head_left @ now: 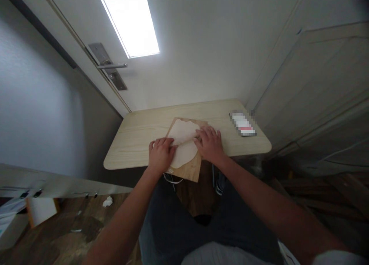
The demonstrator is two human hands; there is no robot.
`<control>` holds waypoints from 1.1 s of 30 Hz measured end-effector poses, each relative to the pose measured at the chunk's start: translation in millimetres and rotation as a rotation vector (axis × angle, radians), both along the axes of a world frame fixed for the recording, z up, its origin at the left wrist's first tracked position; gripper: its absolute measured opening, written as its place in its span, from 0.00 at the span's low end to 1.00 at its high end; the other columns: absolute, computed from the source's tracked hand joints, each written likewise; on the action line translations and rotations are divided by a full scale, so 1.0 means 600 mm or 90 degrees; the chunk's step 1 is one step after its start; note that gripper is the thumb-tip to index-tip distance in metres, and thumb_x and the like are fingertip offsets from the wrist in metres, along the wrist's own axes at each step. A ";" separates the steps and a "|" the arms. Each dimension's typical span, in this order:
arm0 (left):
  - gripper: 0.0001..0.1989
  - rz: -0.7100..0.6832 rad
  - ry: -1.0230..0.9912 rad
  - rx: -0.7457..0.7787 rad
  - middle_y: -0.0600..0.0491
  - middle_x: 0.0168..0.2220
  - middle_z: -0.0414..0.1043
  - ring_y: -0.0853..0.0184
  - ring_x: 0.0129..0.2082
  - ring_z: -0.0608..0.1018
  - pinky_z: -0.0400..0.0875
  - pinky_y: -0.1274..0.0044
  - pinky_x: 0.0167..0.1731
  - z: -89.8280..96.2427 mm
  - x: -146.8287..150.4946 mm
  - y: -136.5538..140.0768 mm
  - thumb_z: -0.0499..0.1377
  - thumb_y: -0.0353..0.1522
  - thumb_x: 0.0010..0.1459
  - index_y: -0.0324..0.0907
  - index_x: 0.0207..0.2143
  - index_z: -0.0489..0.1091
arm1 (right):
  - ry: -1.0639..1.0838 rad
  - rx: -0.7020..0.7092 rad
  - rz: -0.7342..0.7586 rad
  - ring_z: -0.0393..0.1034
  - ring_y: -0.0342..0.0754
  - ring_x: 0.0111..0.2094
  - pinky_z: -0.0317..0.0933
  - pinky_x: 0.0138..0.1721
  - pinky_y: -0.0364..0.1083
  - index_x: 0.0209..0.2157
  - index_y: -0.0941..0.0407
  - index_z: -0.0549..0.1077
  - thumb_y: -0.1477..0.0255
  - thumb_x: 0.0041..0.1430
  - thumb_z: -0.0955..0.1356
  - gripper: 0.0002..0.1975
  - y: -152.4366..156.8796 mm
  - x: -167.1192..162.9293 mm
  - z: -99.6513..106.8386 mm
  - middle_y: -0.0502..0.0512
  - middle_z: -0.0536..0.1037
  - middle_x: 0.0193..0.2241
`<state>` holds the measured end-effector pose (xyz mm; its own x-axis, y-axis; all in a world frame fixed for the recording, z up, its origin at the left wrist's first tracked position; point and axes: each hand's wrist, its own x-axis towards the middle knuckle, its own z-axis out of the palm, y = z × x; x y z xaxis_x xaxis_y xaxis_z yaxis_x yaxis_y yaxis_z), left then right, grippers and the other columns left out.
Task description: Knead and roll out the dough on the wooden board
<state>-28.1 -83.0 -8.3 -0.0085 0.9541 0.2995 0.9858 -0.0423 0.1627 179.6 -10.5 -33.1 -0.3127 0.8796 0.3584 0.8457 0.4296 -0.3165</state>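
A wide, thin sheet of pale dough (184,155) lies on a wooden board (190,172), its outline uneven. Across the dough runs a whitish bar that looks like a rolling pin (185,137), hard to tell from the dough by colour. My left hand (162,153) is curled over its left end, thumb towards the middle. At the other end my right hand (210,142) is closed, fingers bent over the bar and thumb beside the dough. The grip under both hands is hidden.
The board sticks out past the front edge of a light wooden table (132,142). A pixelated phone-like object (243,123) lies at the table's right. Behind stands a door with a metal handle (112,66). A crumpled white tissue (107,201) is on the floor, left.
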 end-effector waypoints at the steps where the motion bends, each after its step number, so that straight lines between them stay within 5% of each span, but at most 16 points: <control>1: 0.14 -0.025 -0.005 -0.007 0.48 0.49 0.75 0.55 0.52 0.72 0.61 0.61 0.55 0.003 -0.001 -0.001 0.53 0.39 0.65 0.46 0.49 0.71 | 0.004 0.000 0.009 0.53 0.62 0.63 0.42 0.62 0.65 0.54 0.54 0.72 0.60 0.65 0.63 0.20 -0.003 0.008 0.005 0.60 0.68 0.61; 6: 0.14 -0.140 -0.038 -0.026 0.49 0.49 0.76 0.57 0.51 0.72 0.62 0.62 0.54 0.017 0.008 -0.010 0.53 0.38 0.65 0.47 0.49 0.72 | 0.017 -0.034 0.071 0.62 0.58 0.55 0.51 0.57 0.58 0.46 0.55 0.76 0.60 0.60 0.68 0.16 -0.041 0.049 0.030 0.60 0.76 0.49; 15: 0.14 -0.242 -0.017 -0.074 0.53 0.52 0.76 0.57 0.57 0.70 0.43 0.52 0.65 0.025 0.002 -0.041 0.57 0.38 0.63 0.55 0.50 0.73 | 0.068 -0.187 0.113 0.70 0.51 0.41 0.57 0.41 0.49 0.41 0.55 0.71 0.64 0.65 0.65 0.10 -0.167 0.062 0.022 0.56 0.77 0.39; 19: 0.16 -0.221 -0.075 -0.056 0.52 0.55 0.73 0.57 0.59 0.70 0.48 0.54 0.65 0.028 -0.004 -0.033 0.58 0.43 0.62 0.52 0.51 0.72 | 0.104 -0.210 0.099 0.70 0.51 0.40 0.56 0.41 0.49 0.42 0.56 0.69 0.64 0.67 0.63 0.10 -0.182 0.057 0.014 0.56 0.77 0.38; 24: 0.17 -0.132 -0.121 0.026 0.48 0.56 0.73 0.61 0.58 0.71 0.61 0.62 0.60 0.013 -0.002 0.033 0.48 0.40 0.68 0.45 0.51 0.71 | 0.134 -0.224 0.092 0.70 0.51 0.40 0.58 0.42 0.49 0.42 0.56 0.69 0.64 0.67 0.63 0.10 -0.189 0.059 0.005 0.55 0.76 0.39; 33: 0.21 -0.095 0.015 -0.009 0.50 0.62 0.66 0.57 0.62 0.64 0.55 0.57 0.61 -0.008 0.037 0.103 0.43 0.43 0.70 0.49 0.57 0.67 | 0.161 -0.245 0.073 0.73 0.52 0.41 0.61 0.42 0.49 0.46 0.54 0.69 0.61 0.67 0.63 0.14 -0.177 0.072 0.002 0.56 0.78 0.41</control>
<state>-5.8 -21.4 -13.0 0.1397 0.9485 0.2844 0.9723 -0.1857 0.1417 222.5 -116.4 -32.0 -0.3610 0.9282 0.0905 0.6751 0.3271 -0.6612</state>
